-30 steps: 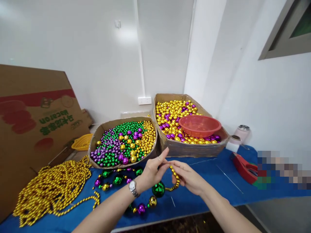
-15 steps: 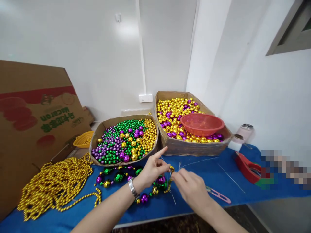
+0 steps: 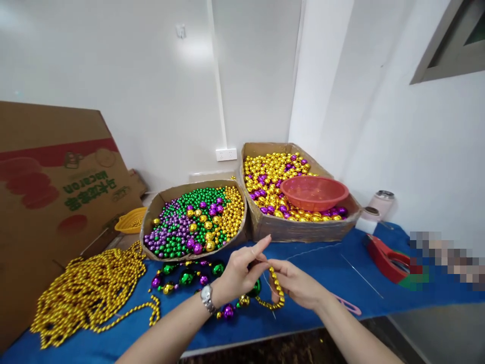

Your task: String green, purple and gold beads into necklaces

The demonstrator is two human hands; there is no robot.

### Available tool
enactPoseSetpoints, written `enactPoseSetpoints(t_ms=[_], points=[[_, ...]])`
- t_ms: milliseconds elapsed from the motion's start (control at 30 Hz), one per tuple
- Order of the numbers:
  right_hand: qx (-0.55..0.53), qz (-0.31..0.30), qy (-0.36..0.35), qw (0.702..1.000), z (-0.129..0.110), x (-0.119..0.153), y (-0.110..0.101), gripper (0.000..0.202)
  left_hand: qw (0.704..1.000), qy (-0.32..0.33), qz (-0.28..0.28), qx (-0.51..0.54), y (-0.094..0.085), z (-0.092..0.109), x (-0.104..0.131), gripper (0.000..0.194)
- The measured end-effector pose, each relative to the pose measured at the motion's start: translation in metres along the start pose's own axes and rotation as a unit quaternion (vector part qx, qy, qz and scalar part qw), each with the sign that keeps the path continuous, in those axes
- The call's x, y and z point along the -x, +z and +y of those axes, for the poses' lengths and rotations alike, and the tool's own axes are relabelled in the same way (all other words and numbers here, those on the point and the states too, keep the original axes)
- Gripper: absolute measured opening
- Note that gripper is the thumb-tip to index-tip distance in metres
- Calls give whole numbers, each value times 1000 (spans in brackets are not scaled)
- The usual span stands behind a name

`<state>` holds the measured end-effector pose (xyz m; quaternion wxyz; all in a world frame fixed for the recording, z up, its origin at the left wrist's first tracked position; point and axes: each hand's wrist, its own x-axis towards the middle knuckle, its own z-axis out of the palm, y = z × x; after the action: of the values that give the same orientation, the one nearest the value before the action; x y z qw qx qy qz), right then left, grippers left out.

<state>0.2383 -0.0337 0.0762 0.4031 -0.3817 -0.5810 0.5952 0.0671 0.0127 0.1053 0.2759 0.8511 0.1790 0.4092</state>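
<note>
My left hand (image 3: 239, 270), with a watch on its wrist, pinches with thumb and fingers at the top end of a short string of gold beads (image 3: 279, 290); its index finger points up. My right hand (image 3: 297, 283) meets it there, fingers closed around the same end. The gold string hangs in a curve between the hands. Beneath and beside my left hand lies a strand of large green, purple and gold beads (image 3: 186, 276), partly covered by the hand. A thin thread shows near the fingertips; its exact hold is too small to tell.
Behind are a box of small beads (image 3: 248, 237) and a larger box (image 3: 303, 233) with a red basket (image 3: 314, 194). Gold bead strings (image 3: 87, 288) lie left, near a printed carton (image 3: 56, 202). A red tape dispenser (image 3: 386, 263), a needle (image 3: 361, 275) and pink-handled tool (image 3: 350, 306) lie right.
My right hand has moved up and turned against my left fingertips. The gold bead string now hangs lifted between the hands, where it was mostly hidden before.
</note>
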Motion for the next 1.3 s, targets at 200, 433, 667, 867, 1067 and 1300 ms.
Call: enactPoseSetpoints(t_ms=[200,433,667,867,1067,1300], points=[[-28,-19,-4,999,5,-1,6,39,995,78,12,-64,3,-3,1,51],[8,45,-35,998,-6,10,-5,27,992,42,0,-116,-6,-15,7,20],[27,44,-36,998,8,21,-5,33,980,-168,31,-100,-19,-28,31,28],[79,51,-48,994,7,19,-2,33,877,-372,142,268,-11,-7,31,31],[64,-14,-7,998,0,27,3,27,797,-357,174,454,-9,4,21,29],[-278,103,-74,952,-16,16,12,20,859,-286,74,418,-6,4,17,28]])
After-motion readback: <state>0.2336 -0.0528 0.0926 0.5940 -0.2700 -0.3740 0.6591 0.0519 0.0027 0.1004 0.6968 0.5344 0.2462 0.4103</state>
